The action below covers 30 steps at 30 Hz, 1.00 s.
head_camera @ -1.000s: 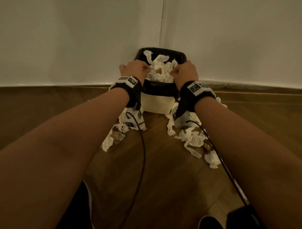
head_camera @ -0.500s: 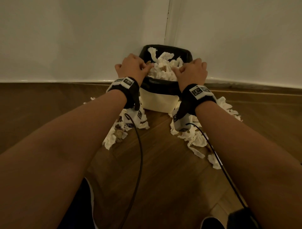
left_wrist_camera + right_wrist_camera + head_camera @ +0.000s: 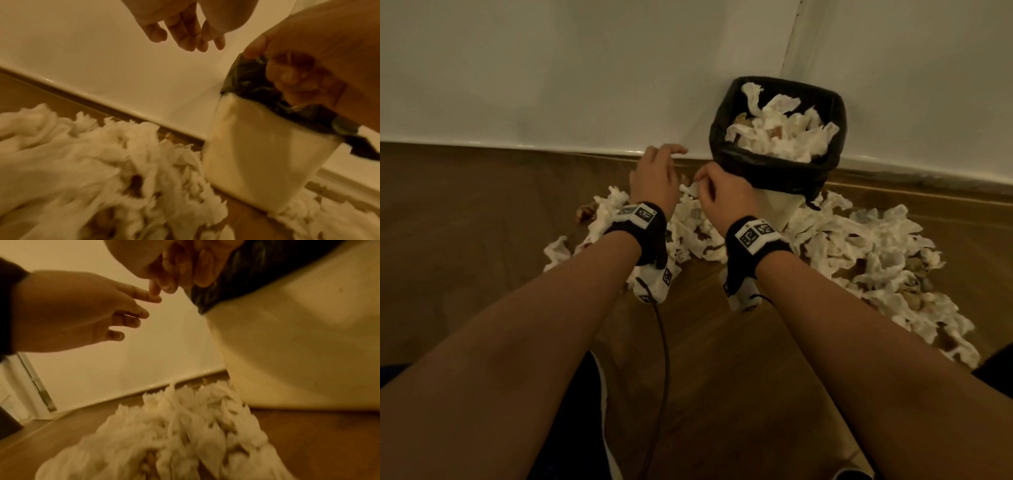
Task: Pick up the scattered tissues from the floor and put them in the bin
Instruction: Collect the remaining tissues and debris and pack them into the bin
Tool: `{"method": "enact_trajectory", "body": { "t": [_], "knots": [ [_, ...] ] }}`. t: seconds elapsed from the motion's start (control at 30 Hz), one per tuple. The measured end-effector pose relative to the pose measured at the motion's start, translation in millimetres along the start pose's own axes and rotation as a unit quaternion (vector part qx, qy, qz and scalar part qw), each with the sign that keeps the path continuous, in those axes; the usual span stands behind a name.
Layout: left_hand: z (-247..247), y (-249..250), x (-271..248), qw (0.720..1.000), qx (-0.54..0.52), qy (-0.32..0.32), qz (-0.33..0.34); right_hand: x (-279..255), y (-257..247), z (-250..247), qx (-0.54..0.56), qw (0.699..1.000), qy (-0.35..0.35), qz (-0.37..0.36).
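Observation:
A cream bin (image 3: 774, 168) with a black liner stands in the wall corner, heaped with white tissues (image 3: 780, 133). More crumpled tissues lie on the floor left of it (image 3: 688, 226) and in a wider spread to its right (image 3: 876, 253). My left hand (image 3: 657, 171) hovers over the left pile (image 3: 72, 154) with its fingers (image 3: 185, 37) relaxed and empty. My right hand (image 3: 719, 198) hangs beside the bin's left wall (image 3: 257, 146), fingers (image 3: 180, 269) loosely curled, nothing in them. The right wrist view shows the left hand (image 3: 82, 313), the bin (image 3: 298, 337) and the pile (image 3: 185, 426) below.
White walls (image 3: 585, 85) meet behind the bin, with a pale skirting along a brown wooden floor (image 3: 482, 222). A black cable (image 3: 662, 342) runs down from my left wrist. Dark shoes (image 3: 585, 411) sit at the bottom edge between my forearms.
Both hands have come off the tissues heaped in the bin and dropped down and left, over the floor pile. The view has swung left, so the bin now sits to the right.

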State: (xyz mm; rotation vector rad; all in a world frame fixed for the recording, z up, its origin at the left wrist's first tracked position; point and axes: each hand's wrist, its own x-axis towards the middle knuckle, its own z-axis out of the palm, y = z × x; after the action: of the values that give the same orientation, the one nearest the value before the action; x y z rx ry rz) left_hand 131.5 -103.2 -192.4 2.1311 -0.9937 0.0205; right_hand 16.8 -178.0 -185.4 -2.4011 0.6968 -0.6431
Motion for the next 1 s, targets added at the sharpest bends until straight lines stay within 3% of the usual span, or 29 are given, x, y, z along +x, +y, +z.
{"method": "enact_trajectory", "body": {
  "t": [0.17,0.27,0.33,0.47,0.6,0.7,0.83,1.0],
  "knots": [
    [4,-40,-30,0.996,0.062,-0.065,-0.027,-12,30,48,-0.060,0.982,-0.141,0.110],
    [8,-53,-47,0.988,0.108,-0.106,-0.040,-21,52,71,-0.160,0.942,-0.249,0.161],
    [12,-56,-56,0.983,0.132,-0.122,-0.041,-30,60,79,-0.157,0.922,-0.289,0.205],
    [21,-56,-65,0.973,0.176,-0.145,-0.015,-45,72,89,-0.191,0.914,-0.316,0.169],
    [27,-54,-67,0.970,0.199,-0.141,0.012,-62,85,84,-0.188,0.921,-0.291,0.177],
    [36,-53,-67,0.957,0.219,-0.179,0.058,-66,91,78,-0.124,0.937,-0.246,0.215],
    [50,-55,-70,0.898,0.305,-0.297,0.110,-69,90,73,-0.009,0.940,-0.130,0.317],
    [62,-56,-66,0.846,0.389,-0.326,0.165,-72,87,72,-0.035,0.937,-0.152,0.314]
  ]
}}
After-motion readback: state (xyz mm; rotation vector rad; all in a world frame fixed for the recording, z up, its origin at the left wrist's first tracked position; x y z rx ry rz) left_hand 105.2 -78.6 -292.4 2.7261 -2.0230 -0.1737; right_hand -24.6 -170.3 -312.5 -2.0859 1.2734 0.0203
